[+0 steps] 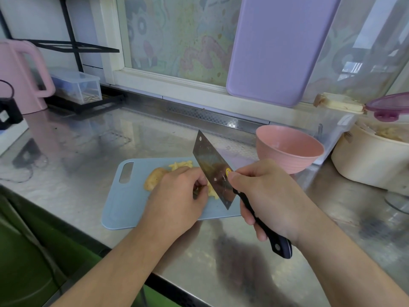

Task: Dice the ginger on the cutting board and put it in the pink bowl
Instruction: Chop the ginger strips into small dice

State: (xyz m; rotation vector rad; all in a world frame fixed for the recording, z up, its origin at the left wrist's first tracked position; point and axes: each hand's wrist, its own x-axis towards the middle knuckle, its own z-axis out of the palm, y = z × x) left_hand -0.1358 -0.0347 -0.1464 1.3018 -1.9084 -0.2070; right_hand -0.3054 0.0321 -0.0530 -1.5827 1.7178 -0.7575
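Observation:
A pale blue cutting board (130, 204) lies on the steel counter. On it are an uncut lump of ginger (155, 177) and a small heap of cut ginger strips (180, 165). My left hand (177, 196) has its fingers curled down on ginger pieces beside the blade. My right hand (267, 198) grips the black handle of a cleaver (212, 169), whose blade tilts up and away over the board. The pink bowl (287, 149) stands empty just right of the board's far corner.
A cream pot (371, 162) with food scraps and a purple lid (389, 106) sit at the right. A lilac board (274, 49) leans on the window. A pink kettle (20, 76) and clear box (77, 86) stand at the back left. The counter's front edge runs below my arms.

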